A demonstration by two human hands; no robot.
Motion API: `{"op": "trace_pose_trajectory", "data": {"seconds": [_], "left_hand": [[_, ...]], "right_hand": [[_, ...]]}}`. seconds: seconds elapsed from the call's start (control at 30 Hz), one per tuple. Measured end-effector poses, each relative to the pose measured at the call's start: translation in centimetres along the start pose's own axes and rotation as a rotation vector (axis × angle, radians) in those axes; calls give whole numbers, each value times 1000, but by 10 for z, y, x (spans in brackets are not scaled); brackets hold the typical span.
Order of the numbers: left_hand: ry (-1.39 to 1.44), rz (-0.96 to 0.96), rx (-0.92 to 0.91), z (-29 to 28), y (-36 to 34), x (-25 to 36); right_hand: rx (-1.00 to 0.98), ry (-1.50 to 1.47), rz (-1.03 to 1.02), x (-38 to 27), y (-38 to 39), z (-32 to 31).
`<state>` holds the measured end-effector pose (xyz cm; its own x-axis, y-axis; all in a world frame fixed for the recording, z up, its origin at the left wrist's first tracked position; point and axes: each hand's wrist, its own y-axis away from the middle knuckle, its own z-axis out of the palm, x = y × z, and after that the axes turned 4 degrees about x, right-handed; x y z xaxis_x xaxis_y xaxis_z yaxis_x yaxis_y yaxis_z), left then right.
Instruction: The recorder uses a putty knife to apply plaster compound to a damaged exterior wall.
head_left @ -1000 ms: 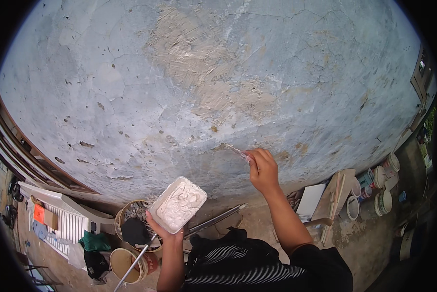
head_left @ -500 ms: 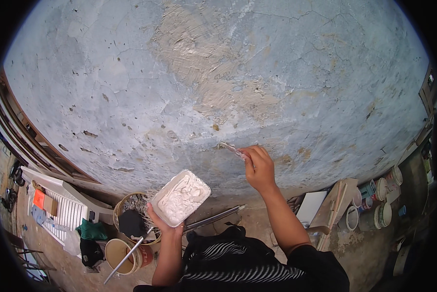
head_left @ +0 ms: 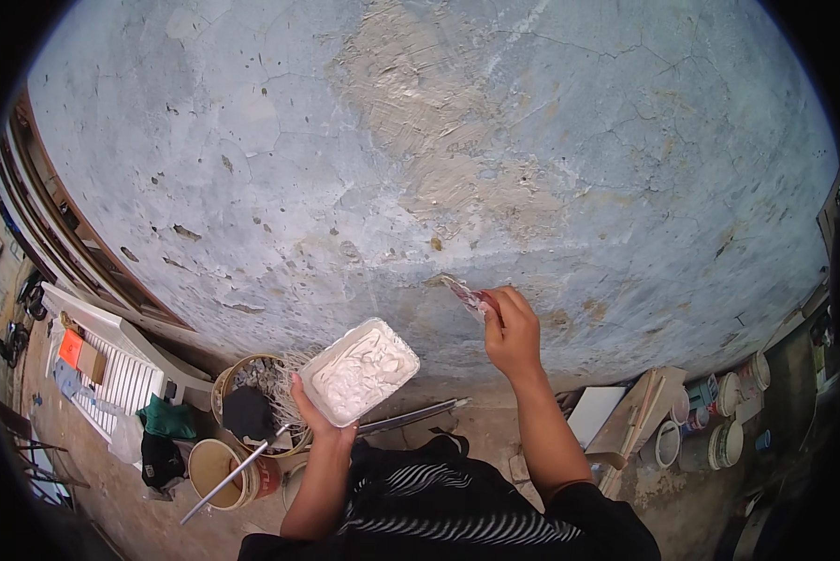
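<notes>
My left hand point(head_left: 321, 418) grips a white rectangular tub point(head_left: 383, 397) from its lower left side. Thick off-white filler point(head_left: 362, 366), stirred into ridges, fills the tub. In my right hand point(head_left: 515, 338) is a putty knife point(head_left: 465, 294), its reddish blade smeared with filler. The blade's tip points up and left at the blue-grey wall point(head_left: 289, 206), low on it; whether it touches, I cannot tell. Above the knife, a rough beige patch of filler point(head_left: 429, 112) runs up the cracked, pitted wall.
At lower left stand a bucket point(head_left: 203, 467) with a pole across it, a round tub point(head_left: 222, 388) of debris and a white slatted panel point(head_left: 130, 374). Boards point(head_left: 640, 411) and several paint pails point(head_left: 722, 444) stand by the wall at right. A window frame point(head_left: 102, 248) edges the left.
My view has shifted a little, so the wall patch sits further right. The putty knife has turned in my right hand, with more of its blade showing. The tub stays in my left hand.
</notes>
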<state>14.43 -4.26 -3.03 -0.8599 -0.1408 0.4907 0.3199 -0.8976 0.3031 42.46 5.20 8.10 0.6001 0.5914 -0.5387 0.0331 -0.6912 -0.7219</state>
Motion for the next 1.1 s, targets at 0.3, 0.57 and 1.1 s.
{"op": "trace_pose_trajectory", "data": {"seconds": [0.3, 0.57, 1.1], "left_hand": [[3, -25, -33, 15, 13, 2], [10, -25, 6, 14, 14, 5], [-16, -57, -27, 17, 18, -1]], "right_hand": [[-11, 55, 7, -3, 2, 17], [19, 62, 36, -2, 8, 13], [22, -9, 3, 6, 7, 16]]}}
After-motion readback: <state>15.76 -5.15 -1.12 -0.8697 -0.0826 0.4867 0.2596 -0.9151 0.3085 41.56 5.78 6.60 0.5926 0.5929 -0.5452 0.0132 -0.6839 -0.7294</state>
